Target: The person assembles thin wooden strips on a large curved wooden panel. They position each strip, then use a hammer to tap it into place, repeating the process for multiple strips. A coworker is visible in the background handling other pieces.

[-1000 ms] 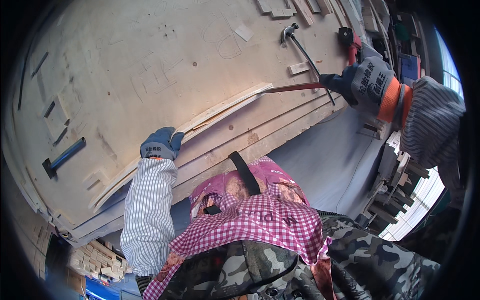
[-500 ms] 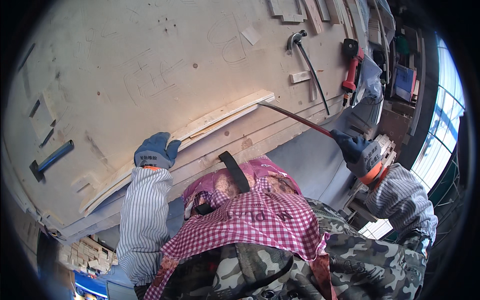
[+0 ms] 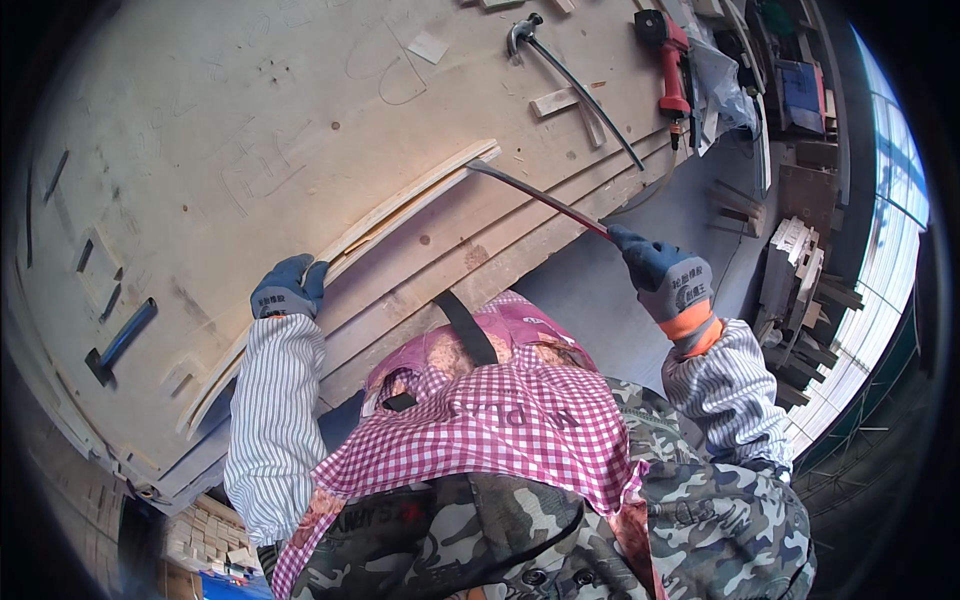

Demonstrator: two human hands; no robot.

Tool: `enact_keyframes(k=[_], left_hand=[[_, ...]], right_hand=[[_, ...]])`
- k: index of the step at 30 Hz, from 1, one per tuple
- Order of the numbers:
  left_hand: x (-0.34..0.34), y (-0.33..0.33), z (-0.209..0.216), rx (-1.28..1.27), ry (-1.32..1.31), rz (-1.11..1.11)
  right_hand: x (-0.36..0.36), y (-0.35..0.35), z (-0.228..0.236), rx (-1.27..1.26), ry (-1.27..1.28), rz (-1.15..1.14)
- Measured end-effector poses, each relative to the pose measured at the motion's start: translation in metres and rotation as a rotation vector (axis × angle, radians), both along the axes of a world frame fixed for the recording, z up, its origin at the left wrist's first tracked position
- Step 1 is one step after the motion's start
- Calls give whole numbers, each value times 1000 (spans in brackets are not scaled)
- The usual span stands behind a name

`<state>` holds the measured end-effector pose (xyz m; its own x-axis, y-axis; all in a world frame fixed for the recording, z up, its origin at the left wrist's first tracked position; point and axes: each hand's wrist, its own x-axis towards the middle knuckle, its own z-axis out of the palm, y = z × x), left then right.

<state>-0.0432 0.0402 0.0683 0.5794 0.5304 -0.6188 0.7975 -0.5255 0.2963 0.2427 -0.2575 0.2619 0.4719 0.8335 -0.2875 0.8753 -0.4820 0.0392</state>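
Note:
A long, pale wooden strip [image 3: 410, 209] with layered edges lies slantwise along the near part of the wooden workbench. My left hand [image 3: 288, 287], in a blue and grey glove, is closed over the strip partway along it. In my gloved right hand [image 3: 663, 274] is a pry bar [image 3: 548, 199] with a red shaft, gripped beyond the bench's near edge. The bar's flat dark tip meets the strip's far right end; whether it sits under or between the layers I cannot tell.
On the workbench [image 3: 250, 110] lie a claw hammer [image 3: 583, 82], a red power tool [image 3: 674, 85], small wood pieces [image 3: 556, 102] and a blue-handled hammer [image 3: 125, 338]. Stacked wood offcuts [image 3: 790, 285] stand beyond the bench's right side.
The view has shifted, so the bench things sit farther left or higher. My right hand and the bar's handle have swung toward the left; the tip stays at the strip's end.

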Motion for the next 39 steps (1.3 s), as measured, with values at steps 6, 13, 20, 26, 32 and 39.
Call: enact_keyframes(k=[6, 13, 20, 26, 32, 39], left_hand=[[0, 8, -8, -71, 88, 51], [1, 9, -9, -54, 105, 50], [4, 11, -2, -104, 146, 36], [5, 11, 1, -112, 156, 42], [3, 10, 0, -137, 147, 54], [4, 8, 2, -97, 155, 27]], right_hand=[[55, 77, 59, -106, 84, 143], [58, 89, 62, -225, 31, 93], [52, 71, 41, -190, 57, 95], [56, 74, 42, -254, 56, 96], [52, 87, 40, -283, -35, 185], [68, 132, 47, -409, -47, 278]])
